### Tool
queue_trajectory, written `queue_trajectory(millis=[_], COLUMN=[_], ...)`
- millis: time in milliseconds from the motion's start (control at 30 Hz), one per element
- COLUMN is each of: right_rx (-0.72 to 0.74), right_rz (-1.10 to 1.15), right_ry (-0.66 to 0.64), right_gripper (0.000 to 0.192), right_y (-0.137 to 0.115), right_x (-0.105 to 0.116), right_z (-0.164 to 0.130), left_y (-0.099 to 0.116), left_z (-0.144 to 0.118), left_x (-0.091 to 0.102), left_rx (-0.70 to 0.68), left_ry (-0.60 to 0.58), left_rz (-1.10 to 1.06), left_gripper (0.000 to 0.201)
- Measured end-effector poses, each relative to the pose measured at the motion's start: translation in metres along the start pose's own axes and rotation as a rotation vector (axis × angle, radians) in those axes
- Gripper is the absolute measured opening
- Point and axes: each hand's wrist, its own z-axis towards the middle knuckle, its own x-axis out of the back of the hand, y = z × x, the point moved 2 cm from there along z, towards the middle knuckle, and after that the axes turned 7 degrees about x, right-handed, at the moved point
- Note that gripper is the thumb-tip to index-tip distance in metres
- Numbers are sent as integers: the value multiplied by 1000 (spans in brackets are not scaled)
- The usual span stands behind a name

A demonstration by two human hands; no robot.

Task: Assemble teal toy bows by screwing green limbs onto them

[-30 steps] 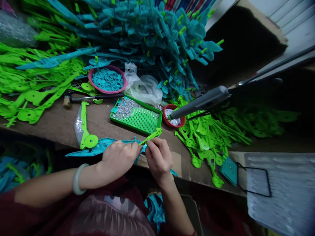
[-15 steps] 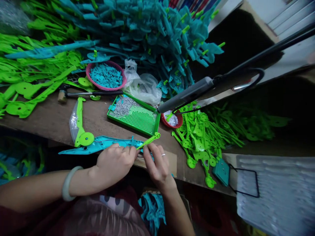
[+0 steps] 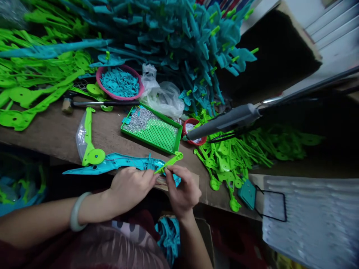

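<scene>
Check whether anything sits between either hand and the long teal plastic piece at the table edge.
Nothing visible does: the left hand and right hand both already touch the long teal plastic piece and its small green plastic lever.

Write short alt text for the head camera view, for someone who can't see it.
Two hands, left hand and right hand, hold a long teal plastic part and a small green lever at a wooden bench's edge. Behind sit a green tray and heaped plastic parts.

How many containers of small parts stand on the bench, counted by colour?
Pink bowl of teal pieces: 1
Green tray of metal bits: 1
Red bowl: 1
Total: 3
</scene>
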Motion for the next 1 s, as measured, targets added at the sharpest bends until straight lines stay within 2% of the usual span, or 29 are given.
queue_trajectory(millis=[100,167,233,333,433,500,567,633,800,867,1000], right_rx=[-422,-661,-781,-785,-766,-761,-744,-737,-739,-751,-803], right_rz=[308,514,641,684,695,679,639,620,712,697,743], right_ry=[206,160,36,-15,1,54,126,149,45,71,165], right_gripper=[35,31,22,20,21,21,20,22,33,33,32], right_y=[1,3,5,14,23,27,29,30,31,31,35], right_x=[-3,-6,-6,-1,5,9,14,19,27,25,17], right_z=[-2,-7,-13,-15,-12,-10,-9,-10,-15,-18,-22], left_y=[2,1,0,-1,3,10,17,22,26,27,29], left_z=[1,2,4,12,25,34,41,46,50,50,49], left_x=[2,2,-1,-7,-12,-13,-13,-14,-15,-15,-18], left_rx=[-48,-104,-156,-178,-127,-78,-32,0,-14,10,103], left_ry=[62,94,96,18,-194,-330,-418,-470,-637,-702,-673], left_rz=[-125,-197,-244,-314,-363,-342,-342,-397,-670,-751,-770], left_gripper=[37,38,38,41,42,38,35,36,40,42,41])
